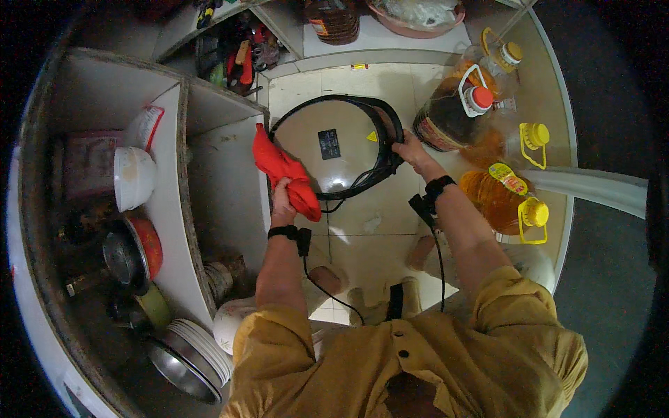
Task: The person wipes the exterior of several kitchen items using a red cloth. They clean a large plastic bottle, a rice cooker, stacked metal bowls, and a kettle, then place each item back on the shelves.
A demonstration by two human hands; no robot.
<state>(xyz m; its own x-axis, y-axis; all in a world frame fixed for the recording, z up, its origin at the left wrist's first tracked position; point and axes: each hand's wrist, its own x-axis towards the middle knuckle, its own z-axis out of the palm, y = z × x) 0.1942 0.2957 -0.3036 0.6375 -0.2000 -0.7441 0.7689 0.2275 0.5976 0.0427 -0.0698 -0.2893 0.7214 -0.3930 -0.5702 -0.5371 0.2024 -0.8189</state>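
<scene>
A large round appliance [300, 150] with a black rim, a shiny beige face, a dark label and a yellow warning triangle is held in front of me. My right hand [412, 152] is closed around the black handle on its right side. A black power cord [366, 180] hangs along the lower right of the rim. My left hand [281, 202] is closed on a bright red cloth [282, 167], which lies against the appliance's left edge. Most of the left fingers are hidden by the cloth.
Several oil bottles [491, 198] and a dark liquid jug [446, 115] stand on the right. Left shelves hold a white bowl [134, 177], a red pan [143, 247] and stacked plates [205, 348]. A pink basin [418, 24] sits at the back. A small yellow-red item [359, 67] lies on the floor.
</scene>
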